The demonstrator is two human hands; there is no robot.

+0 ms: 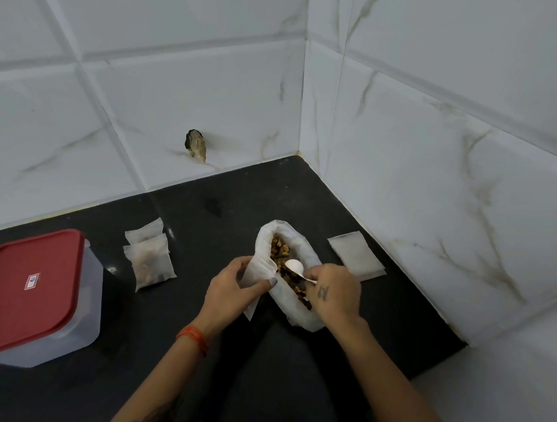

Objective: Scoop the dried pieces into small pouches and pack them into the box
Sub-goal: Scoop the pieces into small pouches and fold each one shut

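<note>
Black surface; clear box w/ red lid shut, near left. Big white bag mid-scene, long axis near–far, mouth up, holds brown dried pieces. Two filled pouches left of it, flat stack of empty pouches right. Left hand pinches an open small pouch; right hand grips white spoon, bowl over the pieces.

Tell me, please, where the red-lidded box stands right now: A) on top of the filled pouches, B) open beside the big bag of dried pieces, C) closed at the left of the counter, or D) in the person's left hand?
C: the box sits at the counter's left edge with its red lid on, apart from both hands.
</note>
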